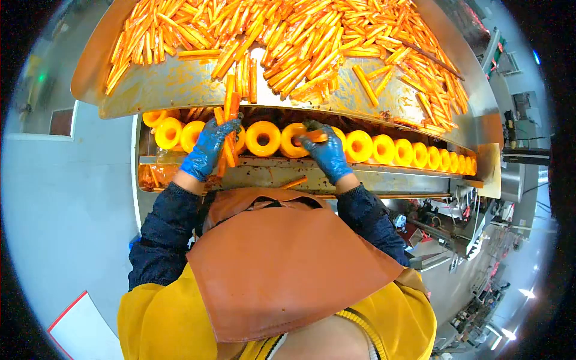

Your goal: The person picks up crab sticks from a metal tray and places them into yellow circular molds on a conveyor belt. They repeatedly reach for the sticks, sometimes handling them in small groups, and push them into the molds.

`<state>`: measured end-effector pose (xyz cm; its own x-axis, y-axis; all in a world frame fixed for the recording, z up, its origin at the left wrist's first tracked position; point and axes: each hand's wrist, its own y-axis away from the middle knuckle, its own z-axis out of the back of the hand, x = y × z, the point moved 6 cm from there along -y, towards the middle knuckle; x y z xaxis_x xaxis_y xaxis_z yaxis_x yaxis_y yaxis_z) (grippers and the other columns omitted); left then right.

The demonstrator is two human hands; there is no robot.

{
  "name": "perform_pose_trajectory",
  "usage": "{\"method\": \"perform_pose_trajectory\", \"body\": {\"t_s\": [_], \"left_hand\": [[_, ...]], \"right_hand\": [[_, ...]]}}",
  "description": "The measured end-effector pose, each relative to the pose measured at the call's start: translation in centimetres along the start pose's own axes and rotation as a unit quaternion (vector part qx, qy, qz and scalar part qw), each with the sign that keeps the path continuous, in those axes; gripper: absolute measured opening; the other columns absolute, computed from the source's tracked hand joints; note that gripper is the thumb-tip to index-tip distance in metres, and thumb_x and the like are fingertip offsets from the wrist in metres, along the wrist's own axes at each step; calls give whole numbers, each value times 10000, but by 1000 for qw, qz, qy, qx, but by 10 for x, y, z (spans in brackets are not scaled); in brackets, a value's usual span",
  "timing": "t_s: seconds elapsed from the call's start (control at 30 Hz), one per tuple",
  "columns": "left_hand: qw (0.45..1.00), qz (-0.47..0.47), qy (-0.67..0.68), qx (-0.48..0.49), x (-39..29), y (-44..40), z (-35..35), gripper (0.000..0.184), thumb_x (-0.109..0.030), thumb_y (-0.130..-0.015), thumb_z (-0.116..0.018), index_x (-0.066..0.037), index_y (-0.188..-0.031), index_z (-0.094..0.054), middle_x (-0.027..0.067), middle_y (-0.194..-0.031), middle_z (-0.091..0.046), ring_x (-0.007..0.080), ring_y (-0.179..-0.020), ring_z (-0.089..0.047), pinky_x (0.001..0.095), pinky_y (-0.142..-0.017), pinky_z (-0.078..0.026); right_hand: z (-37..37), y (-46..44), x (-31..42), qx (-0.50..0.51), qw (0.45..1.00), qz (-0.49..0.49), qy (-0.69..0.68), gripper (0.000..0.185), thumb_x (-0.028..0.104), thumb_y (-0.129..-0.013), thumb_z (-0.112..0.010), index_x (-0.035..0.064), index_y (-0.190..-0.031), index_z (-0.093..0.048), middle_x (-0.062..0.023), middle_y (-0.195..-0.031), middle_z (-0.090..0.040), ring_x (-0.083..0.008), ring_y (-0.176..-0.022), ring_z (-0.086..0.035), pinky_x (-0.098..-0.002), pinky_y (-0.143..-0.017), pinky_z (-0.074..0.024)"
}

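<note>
Both hands wear blue gloves. My left hand is closed around several orange sticks, held roughly upright in front of the row of yellow rings. My right hand pinches a short orange stick at the opening of a yellow ring. Whether the stick's tip is inside that ring's hole is hard to tell. Between the hands, another yellow ring shows an open dark hole. The row of rings continues to both sides.
A metal tray heaped with orange sticks lies beyond the rings. Nearer me runs a metal ledge with a loose stick on it. A brown apron covers my front. Machinery stands at the right.
</note>
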<state>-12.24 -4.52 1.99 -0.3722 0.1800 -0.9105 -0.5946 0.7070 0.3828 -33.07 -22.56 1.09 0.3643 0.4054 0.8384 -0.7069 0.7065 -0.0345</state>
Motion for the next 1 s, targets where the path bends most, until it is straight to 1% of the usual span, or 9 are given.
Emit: {"method": "perform_pose_trajectory", "body": {"t_s": [0.03, 0.17, 0.3, 0.4, 0.5, 0.63, 0.67, 0.8, 1.0], "left_hand": [[999, -7, -23, 28, -3, 3, -3, 304, -259, -834, -653, -43, -1046, -615, -10, -819, -587, 89, -727, -534, 231, -648, -440], [982, 44, -116, 141, 6, 3, -16, 343, -268, -828, -661, -45, -1083, -606, -8, -859, -597, 82, -757, -540, 244, -667, -447], [914, -18, -257, 313, 5, 18, -70, 503, -321, -818, -658, -21, -1207, -553, 70, -1027, -622, 161, -927, -550, 329, -813, -454], [904, 10, -281, 323, -10, 26, -73, 468, -330, -825, -646, -30, -1177, -568, 92, -1020, -625, 162, -907, -551, 327, -805, -455], [898, 21, -353, 261, -20, 19, -47, 395, -320, -829, -637, -43, -1110, -611, 86, -980, -625, 156, -879, -555, 311, -789, -457], [938, 7, -258, 232, 2, -3, -21, 267, -253, -867, -618, -29, -1013, -623, 29, -944, -615, 116, -846, -543, 276, -771, -465], [955, -10, -221, 198, -6, -2, -22, 235, -249, -882, -608, -43, -994, -627, 6, -894, -603, 112, -792, -534, 267, -703, -461], [991, -125, 27, -37, -26, -9, -14, 205, -206, -896, -598, -69, -1048, -615, -39, -796, -558, 67, -679, -480, 231, -615, -412], [982, -164, 11, 96, -2, -32, -90, 220, -164, -882, -612, -51, -1071, -613, 24, -937, -618, 107, -859, -552, 260, -797, -447]], "right_hand": [[3, 2, 15, -1, 986, 40, 159, 346, 209, -802, -705, 35, -1087, -615, -94, -1054, -641, -190, -944, -597, -293, -842, -474], [14, 0, 45, -57, 989, 106, 86, 354, 217, -803, -700, 24, -1085, -611, -124, -1050, -635, -226, -954, -599, -308, -840, -474], [-40, -5, 52, 202, 935, -141, -256, 246, 264, -869, -626, 57, -1000, -646, -10, -912, -619, -89, -752, -555, -238, -661, -464], [-24, -5, 68, 74, 930, -87, -348, 245, 271, -876, -619, 42, -952, -659, 2, -843, -613, -65, -711, -533, -230, -598, -433], [9, -1, 50, -95, 930, -119, -334, 215, 235, -889, -603, 32, -925, -665, 8, -678, -575, -65, -577, -488, -236, -526, -395], [20, 1, 0, -47, 937, -185, -294, 170, 157, -863, -637, 18, -959, -659, -47, -846, -640, -105, -751, -576, -263, -666, -471], [23, 1, -14, -53, 994, -37, -85, 151, 116, -852, -632, 12, -959, -656, -68, -881, -643, -139, -777, -588, -280, -692, -477], [46, 12, 30, -112, 991, 64, -37, 142, 36, -818, -630, 16, -958, -648, -136, -959, -640, -253, -838, -613, -336, -752, -492], [40, 14, 18, -72, 989, 95, 82, 120, 89, -808, -667, 23, -906, -649, -136, -897, -641, -292, -802, -616, -343, -749, -495]]}}
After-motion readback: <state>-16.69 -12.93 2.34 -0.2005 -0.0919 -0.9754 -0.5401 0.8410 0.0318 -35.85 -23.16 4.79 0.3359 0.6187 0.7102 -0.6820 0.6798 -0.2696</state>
